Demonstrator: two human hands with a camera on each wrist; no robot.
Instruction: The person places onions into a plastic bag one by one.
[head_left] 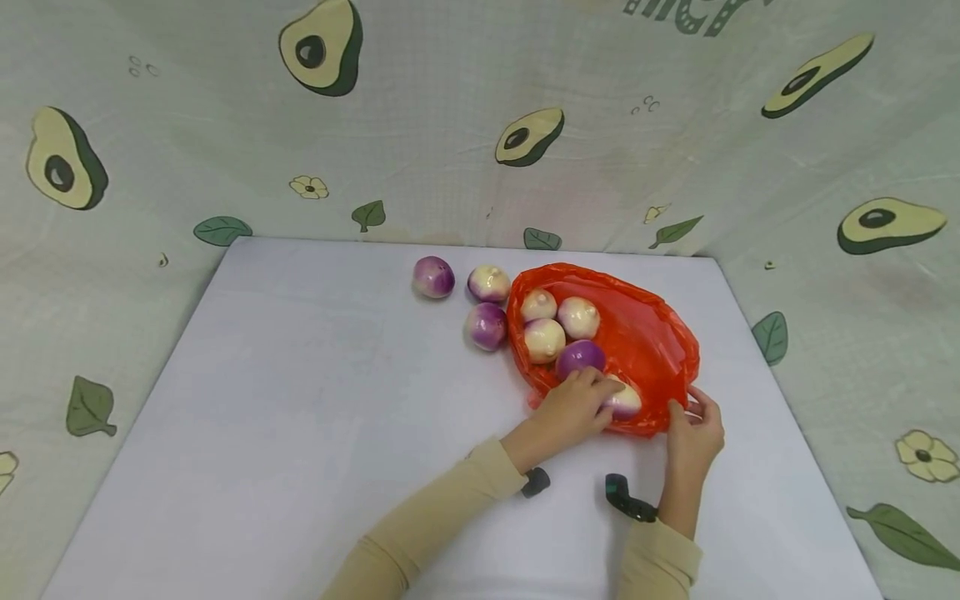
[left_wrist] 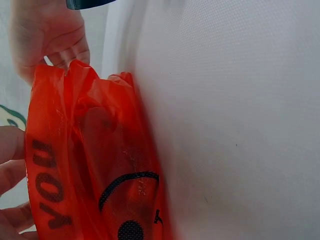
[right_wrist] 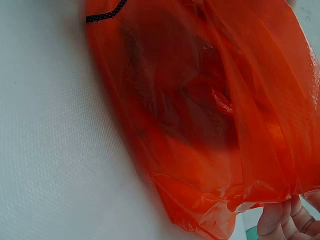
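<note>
An open red plastic bag [head_left: 641, 329] lies with its mouth up, its rim spread wide. Several purple-and-white onions [head_left: 544, 341] sit inside, mostly along its left side. My left hand [head_left: 572, 410] reaches over the near rim, its fingers curled round a pale onion [head_left: 626, 402] at the bag's front. With thumb and fingers, my right hand [head_left: 694, 429] pinches the rim at the near right corner. In the left wrist view, black print marks the bag's outer wall [left_wrist: 60, 150], which hides the onions there. Fingers [right_wrist: 272, 220] hold the bag's edge in the right wrist view.
Outside the bag, to its left, lie three more onions: a purple one [head_left: 433, 277], a pale one [head_left: 489, 284] and another purple one [head_left: 487, 326]. The white table [head_left: 300, 400] ends at a hanging cloth [head_left: 435, 125] with avocado prints.
</note>
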